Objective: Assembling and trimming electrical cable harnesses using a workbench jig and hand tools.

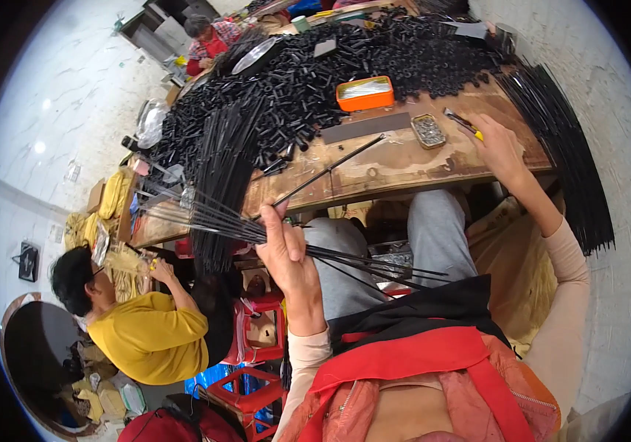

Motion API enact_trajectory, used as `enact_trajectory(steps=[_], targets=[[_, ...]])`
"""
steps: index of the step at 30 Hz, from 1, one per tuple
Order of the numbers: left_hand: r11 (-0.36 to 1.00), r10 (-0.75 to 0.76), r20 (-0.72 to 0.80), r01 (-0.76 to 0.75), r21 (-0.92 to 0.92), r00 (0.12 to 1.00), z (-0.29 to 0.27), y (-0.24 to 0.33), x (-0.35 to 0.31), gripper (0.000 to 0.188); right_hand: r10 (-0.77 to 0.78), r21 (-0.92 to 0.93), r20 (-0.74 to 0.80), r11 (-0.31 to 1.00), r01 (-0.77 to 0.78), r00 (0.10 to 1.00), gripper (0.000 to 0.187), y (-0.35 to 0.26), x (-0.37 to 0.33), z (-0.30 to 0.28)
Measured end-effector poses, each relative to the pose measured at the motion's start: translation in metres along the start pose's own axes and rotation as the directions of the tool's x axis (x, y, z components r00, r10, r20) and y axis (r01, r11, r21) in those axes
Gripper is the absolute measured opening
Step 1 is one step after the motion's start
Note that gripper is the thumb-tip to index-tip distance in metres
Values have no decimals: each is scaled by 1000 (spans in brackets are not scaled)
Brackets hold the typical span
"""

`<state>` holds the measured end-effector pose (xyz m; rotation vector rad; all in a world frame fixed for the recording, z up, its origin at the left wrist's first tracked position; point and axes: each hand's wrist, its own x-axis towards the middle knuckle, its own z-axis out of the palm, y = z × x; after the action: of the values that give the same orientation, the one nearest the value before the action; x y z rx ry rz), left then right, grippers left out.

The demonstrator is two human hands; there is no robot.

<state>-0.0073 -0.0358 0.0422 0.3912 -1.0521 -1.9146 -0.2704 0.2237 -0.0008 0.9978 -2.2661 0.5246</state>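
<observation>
My left hand (284, 247) is closed around a bundle of thin black rods (234, 227), which fan out to the left and stick out behind toward my lap. One thicker black rod (330, 169) slants up from the thumb and fingertips, over the table's front edge. My right hand (498, 147) is above the table's right part, gripping a yellow-handled tool with a metal head (464, 124); its exact kind is unclear. Just left of that tool sits a small tray of tiny metal pieces (428, 131), with a flat dark grey bar (366, 128) beyond it.
A heap of short black tubes (300, 74) covers the far wooden table (374, 173). An orange box of thin silvery pieces (364, 93) stands before it. Long black rods hang over the edge at left (219, 177) and right (562, 147). Co-workers sit at left (149, 331) and far left (208, 44).
</observation>
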Motion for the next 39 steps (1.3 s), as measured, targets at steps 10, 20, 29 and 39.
enact_trajectory(steps=[10, 20, 29, 39], targets=[[1000, 4, 10, -4, -17, 1000, 9, -9, -8, 31, -253, -109, -140, 965, 239, 957, 33, 30, -9, 22], [993, 103, 0, -102, 57, 995, 10, -24, -36, 32, 101, 841, 413, -424, -336, 905, 32, -148, 21, -18], [998, -15, -20, 14, -57, 1000, -18, -19, -40, 34, 181, 849, 282, -504, -157, 942, 29, -186, 21, -6], [979, -111, 47, 117, -170, 993, -35, -20, -49, 36, 272, 960, 21, -274, 56, 962, 24, -201, 33, -7]])
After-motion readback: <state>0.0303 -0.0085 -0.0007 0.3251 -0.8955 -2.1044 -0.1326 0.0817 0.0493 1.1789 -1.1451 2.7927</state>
